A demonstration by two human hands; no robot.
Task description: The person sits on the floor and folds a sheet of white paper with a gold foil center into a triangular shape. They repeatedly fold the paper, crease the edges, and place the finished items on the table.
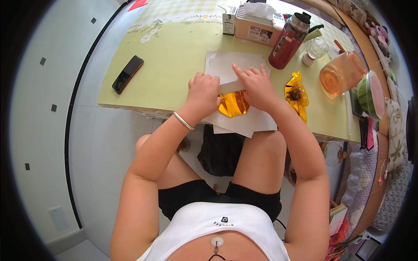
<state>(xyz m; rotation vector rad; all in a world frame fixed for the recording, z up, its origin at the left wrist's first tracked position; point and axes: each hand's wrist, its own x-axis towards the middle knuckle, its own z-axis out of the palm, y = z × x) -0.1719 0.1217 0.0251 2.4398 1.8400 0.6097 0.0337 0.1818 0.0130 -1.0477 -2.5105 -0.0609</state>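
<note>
A shiny gold foil wrapper lies creased over white paper sheets at the table's front edge. My left hand is closed, its fingers curled and its thumb at the foil's left side. On the right side, my right hand grips the foil's edge near its thumb, while the index finger stretches away from it. Further white paper spreads beyond both hands. To the right of my right hand rests a second gold wrapper with a dark clump on it.
A black phone lies left on the table. At the back stand a small carton, a tissue box and a red thermos. Rightward are a glass jar, a pinkish container and a cut watermelon.
</note>
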